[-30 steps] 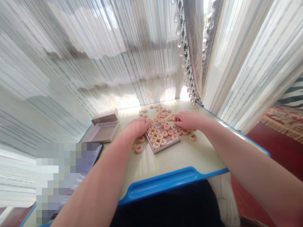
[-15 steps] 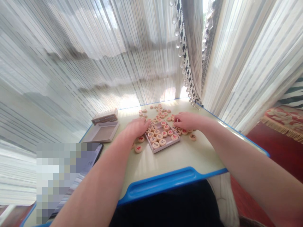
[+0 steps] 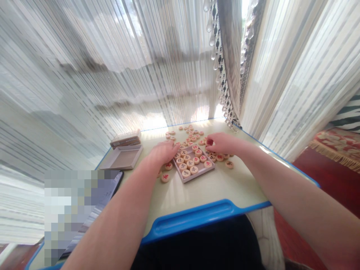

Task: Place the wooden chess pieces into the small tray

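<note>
Fingers of your left hand [image 3: 165,153] lie bent together over the left rim of the shallow box [image 3: 199,175] in the head view, their tips turned away, so you cannot tell from here whether they have hold of anything. Those of your right hand [image 3: 222,142] are curled, thumb and forefinger a little apart, among loose discs just beyond the box's right side; whether one is pinched between them is too small to tell. The box sits between your hands on the worktop [image 3: 219,191], holding lettered discs [image 3: 186,173], black and red, with bare floor showing near its right side. More discs lie outside it: a red one [image 3: 165,177] near the left wall, a black one [image 3: 229,165] apart on the right, and a scattered group [image 3: 194,139] beyond. A second open tray [image 3: 120,157] stands to the left, in front of a carton [image 3: 126,138]. The step in hand looks like picking through the discs around the box. Your next move probably calls for a light pinch on one disc's edge, keeping its neighbours and the box from being nudged.
</note>
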Demonstrator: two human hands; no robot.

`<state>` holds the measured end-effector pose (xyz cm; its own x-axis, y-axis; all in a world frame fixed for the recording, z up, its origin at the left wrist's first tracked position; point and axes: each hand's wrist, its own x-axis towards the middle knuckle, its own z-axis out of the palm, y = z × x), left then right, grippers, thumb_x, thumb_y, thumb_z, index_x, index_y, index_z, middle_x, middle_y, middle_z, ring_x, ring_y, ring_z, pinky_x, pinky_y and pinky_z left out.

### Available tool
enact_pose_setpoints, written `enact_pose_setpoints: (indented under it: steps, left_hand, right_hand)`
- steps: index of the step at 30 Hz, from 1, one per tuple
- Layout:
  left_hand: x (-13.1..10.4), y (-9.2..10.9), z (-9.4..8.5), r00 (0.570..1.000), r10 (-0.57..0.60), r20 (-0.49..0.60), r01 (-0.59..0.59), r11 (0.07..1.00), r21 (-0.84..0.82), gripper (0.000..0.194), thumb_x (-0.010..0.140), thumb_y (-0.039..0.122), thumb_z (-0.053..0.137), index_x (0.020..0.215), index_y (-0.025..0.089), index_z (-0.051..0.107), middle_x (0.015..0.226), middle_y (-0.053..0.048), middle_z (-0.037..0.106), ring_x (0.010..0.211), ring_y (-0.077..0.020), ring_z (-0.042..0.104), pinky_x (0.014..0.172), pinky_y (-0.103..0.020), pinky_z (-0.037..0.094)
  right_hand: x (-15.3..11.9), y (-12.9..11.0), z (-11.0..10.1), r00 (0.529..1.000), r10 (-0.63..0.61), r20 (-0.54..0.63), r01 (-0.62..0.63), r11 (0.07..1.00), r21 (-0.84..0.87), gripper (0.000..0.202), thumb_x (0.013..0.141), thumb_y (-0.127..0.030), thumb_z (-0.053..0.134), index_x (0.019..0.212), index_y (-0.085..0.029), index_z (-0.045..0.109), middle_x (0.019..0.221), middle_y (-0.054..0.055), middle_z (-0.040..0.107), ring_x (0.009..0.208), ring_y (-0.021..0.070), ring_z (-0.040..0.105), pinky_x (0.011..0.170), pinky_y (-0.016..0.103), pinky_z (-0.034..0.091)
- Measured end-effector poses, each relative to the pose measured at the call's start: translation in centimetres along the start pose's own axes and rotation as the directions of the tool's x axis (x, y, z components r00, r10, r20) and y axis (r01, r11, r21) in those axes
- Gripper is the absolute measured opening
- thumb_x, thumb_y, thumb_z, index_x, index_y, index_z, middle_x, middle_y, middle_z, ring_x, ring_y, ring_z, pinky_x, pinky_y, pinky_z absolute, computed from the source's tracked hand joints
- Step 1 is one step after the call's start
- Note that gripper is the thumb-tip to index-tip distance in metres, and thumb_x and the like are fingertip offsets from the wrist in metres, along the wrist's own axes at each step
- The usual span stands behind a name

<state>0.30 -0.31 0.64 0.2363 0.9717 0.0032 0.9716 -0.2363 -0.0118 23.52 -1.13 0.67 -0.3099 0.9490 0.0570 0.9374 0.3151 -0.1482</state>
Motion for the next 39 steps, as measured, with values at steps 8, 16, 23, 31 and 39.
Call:
enact_pose_setpoints:
  steps: [8, 16, 23, 31, 39]
  left_hand:
    - [0.2, -0.2, 0.2, 1.0, 0.016, -0.008, -0.016, 1.0, 0.004, 0.058, 0.085, 0.055, 0.017, 0.109, 0.017, 0.053, 0.117, -0.011, 0.056, 0.104, -0.0245, 0.053, 0.086, -0.034, 0.04]
    - [0.2, -0.3, 0.3, 1.0, 0.011, -0.017, -0.011, 1.0, -0.009, 0.06, 0.084, 0.058, 0.015, 0.107, 0.018, 0.054, 0.116, -0.01, 0.057, 0.103, -0.0238, 0.054, 0.086, -0.033, 0.04]
    - [0.3, -0.5, 0.4, 1.0, 0.003, -0.019, -0.003, 1.0, -0.003, 0.06, 0.084, 0.058, 0.017, 0.108, 0.019, 0.054, 0.119, -0.011, 0.056, 0.105, -0.024, 0.053, 0.086, -0.033, 0.04]
    - [0.4, -0.4, 0.3, 1.0, 0.014, -0.017, -0.014, 1.0, 0.003, 0.059, 0.086, 0.053, 0.013, 0.108, 0.017, 0.054, 0.118, -0.012, 0.056, 0.104, -0.0241, 0.054, 0.085, -0.033, 0.04]
    - [0.4, -0.5, 0.4, 1.0, 0.015, -0.027, -0.015, 1.0, 0.002, 0.06, 0.085, 0.055, 0.014, 0.106, 0.017, 0.055, 0.117, -0.012, 0.056, 0.101, -0.0238, 0.054, 0.084, -0.033, 0.04]
  right_hand:
    - [-0.2, -0.6, -0.2, 0.995, -0.014, -0.097, 0.017, 0.999, 0.029, 0.012, 0.072, -0.029, 0.053, 0.079, -0.02, 0.055, 0.086, 0.004, 0.065, 0.074, 0.0171, 0.057, 0.057, 0.024, 0.036]
    - [-0.2, -0.9, -0.2, 0.972, -0.089, -0.217, 0.118, 0.985, 0.124, 0.009, 0.074, -0.027, 0.052, 0.077, -0.019, 0.053, 0.078, 0.003, 0.062, 0.071, 0.0148, 0.054, 0.059, 0.023, 0.036]
    - [-0.3, -1.1, -0.3, 0.929, -0.221, -0.297, 0.278, 0.946, 0.168, 0.006, 0.067, -0.013, 0.052, 0.071, -0.018, 0.051, 0.076, 0.002, 0.057, 0.068, 0.0116, 0.051, 0.063, 0.02, 0.037]
    - [-0.4, -1.3, -0.4, 0.966, -0.145, -0.214, 0.179, 0.972, 0.152, 0.014, 0.072, -0.025, 0.055, 0.085, -0.019, 0.054, 0.083, 0.003, 0.062, 0.072, 0.0147, 0.054, 0.061, 0.023, 0.036]
    - [-0.1, -1.1, 0.0, 0.978, -0.122, -0.17, 0.133, 0.99, 0.054, 0.025, 0.083, -0.037, 0.043, 0.081, -0.019, 0.06, 0.078, 0.004, 0.066, 0.067, 0.0156, 0.055, 0.056, 0.025, 0.034]
